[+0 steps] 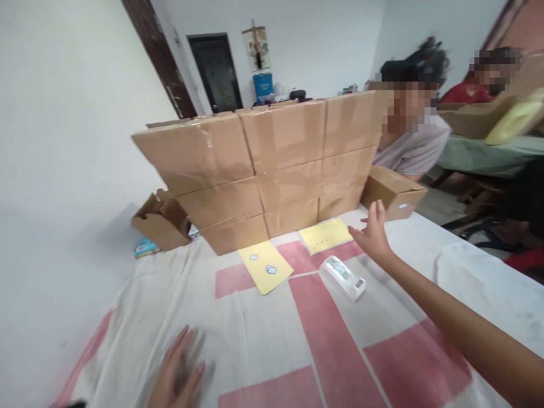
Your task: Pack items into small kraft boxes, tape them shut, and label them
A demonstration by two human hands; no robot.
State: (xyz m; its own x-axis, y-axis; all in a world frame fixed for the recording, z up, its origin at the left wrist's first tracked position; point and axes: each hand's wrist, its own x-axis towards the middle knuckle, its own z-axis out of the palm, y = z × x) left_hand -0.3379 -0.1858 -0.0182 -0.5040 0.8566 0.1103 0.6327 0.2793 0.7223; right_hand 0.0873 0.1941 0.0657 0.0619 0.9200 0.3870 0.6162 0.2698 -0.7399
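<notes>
My right hand [374, 232] reaches forward over the table, fingers apart and holding nothing. It is beside the right edge of a yellow sheet [325, 235] with small marks on it. A smooth white device [342, 279] with a printed label and a small dark patch at one end lies just below that hand. Left of it lies another yellow sheet [267, 283], bearing small white tags [271, 270] with dark outlines. My left hand [178, 374], slightly blurred, is low over the cloth at the near left, fingers apart with nothing in them.
A wall of taped cardboard boxes [289, 170] stands across the table. An open carton [161, 224] and a blue packet [147, 248] are at its left, a closed box [395, 192] at its right. A person [419, 147] leans behind that box; another sits farther right.
</notes>
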